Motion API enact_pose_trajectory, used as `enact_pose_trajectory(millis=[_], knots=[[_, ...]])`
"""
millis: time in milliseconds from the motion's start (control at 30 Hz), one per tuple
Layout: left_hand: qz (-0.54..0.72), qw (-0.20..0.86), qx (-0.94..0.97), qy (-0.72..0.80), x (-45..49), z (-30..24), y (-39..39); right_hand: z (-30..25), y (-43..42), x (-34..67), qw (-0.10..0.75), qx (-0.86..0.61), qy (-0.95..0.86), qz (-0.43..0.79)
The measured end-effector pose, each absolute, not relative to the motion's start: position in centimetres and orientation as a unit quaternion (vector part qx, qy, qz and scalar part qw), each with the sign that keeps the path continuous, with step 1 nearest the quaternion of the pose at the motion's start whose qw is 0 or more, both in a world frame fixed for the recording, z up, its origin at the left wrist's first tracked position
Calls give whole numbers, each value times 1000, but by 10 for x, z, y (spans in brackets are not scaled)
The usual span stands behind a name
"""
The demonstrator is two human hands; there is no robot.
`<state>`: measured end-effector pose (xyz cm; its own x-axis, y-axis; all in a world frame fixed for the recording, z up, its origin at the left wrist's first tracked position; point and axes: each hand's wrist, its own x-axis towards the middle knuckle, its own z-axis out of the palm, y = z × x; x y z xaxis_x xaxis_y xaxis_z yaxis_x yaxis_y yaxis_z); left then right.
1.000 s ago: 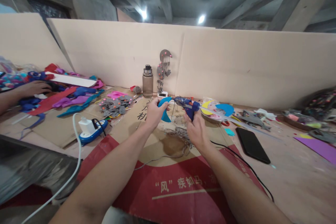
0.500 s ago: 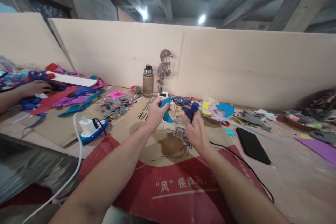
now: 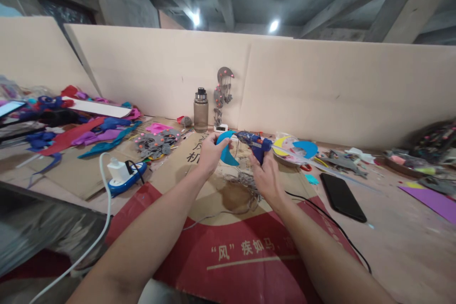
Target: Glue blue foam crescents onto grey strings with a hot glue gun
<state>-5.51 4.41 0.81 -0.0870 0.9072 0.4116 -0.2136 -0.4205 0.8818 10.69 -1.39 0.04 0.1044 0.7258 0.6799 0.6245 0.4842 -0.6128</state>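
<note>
Blue felt-like crescent (image 3: 228,156), head view, central item: held up above the cardboard sheet (image 3: 249,273), near the middle of the work area. Left hand (image 3: 211,153): thumb and fingers pinching the crescent by its outer curve, presumably so that the inner edge and horns are left free. Right hand (image 3: 266,178): closed round the handle of a blue hot-glue gun (image 3: 253,141), forefinger near the trigger; whether it squeezes cannot be told. The gun lies level, its nozzle at the crescent's upper horn, likely so that the tip meets the edge without crowding the left fingers; actual contact is too small to confirm. Clear glue stick (image 3: 294,156): projecting from the gun's rear, probably as feed. Black cord (image 3: 331,216): trailing to the right, which seems to spare the hands a tangle. Tangle of grey yarn (image 3: 244,181): on the cardboard, below the hands; the sheet probably shields the tabletop. Metal dish (image 3: 290,162): just right of the gun, bearing a yellow crescent (image 3: 280,145) and a blue piece (image 3: 306,148), seemingly gathered within reach. Black smartphone (image 3: 343,198): right of the cardboard, apart from the hands. Tinted water bottle (image 3: 201,116): upright at the back, beside a grey crescent mobile (image 3: 225,76) against the partition, perhaps displayed there for reference.
</note>
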Motion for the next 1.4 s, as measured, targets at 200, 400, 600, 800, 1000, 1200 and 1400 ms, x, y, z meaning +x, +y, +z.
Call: enact_pose_trajectory(millis=[200, 400, 600, 800, 1000, 1200, 1400], knots=[[672, 492, 474, 285, -54, 8, 47, 4, -16, 107, 542, -514, -663, 54], [672, 508, 461, 277, -54, 10, 45, 5, -17, 106, 546, -496, -673, 57], [671, 514, 458, 276, -54, 10, 45, 6, -17, 109, 547, -522, -652, 54], [666, 494, 483, 281, -53, 9, 44, 5, -15, 110, 549, -526, -647, 53], [650, 468, 520, 295, -52, 8, 42, 4, -17, 106, 542, -503, -671, 56], [658, 468, 512, 293, -53, 8, 44, 6, -17, 107, 552, -509, -657, 66], [667, 478, 494, 286, -54, 11, 44, 5, -17, 107, 545, -511, -662, 65]])
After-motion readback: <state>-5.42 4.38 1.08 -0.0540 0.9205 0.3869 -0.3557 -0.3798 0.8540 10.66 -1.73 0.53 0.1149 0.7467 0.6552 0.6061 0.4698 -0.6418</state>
